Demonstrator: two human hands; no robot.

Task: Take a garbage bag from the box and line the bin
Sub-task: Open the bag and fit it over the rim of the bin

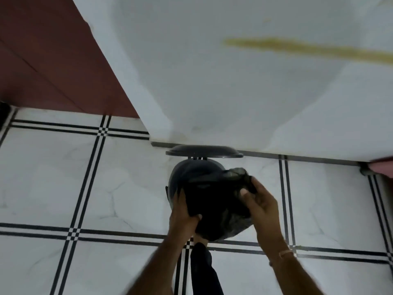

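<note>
A small dark round bin (191, 173) stands on the tiled floor against the white wall, its lid (204, 151) raised behind it. A black garbage bag (214, 201) is spread over the bin's mouth and hides most of the rim. My left hand (184, 213) grips the bag at its near left side. My right hand (258, 201) pinches the bag's bunched edge at the right, just over the rim. The bag box is not in view.
White floor tiles (63, 177) with black line borders lie all around the bin. A white wall (234, 92) with a yellowish streak rises behind it, and a dark red surface (53, 60) is at the left. My dark trouser leg (204, 271) shows below the bin.
</note>
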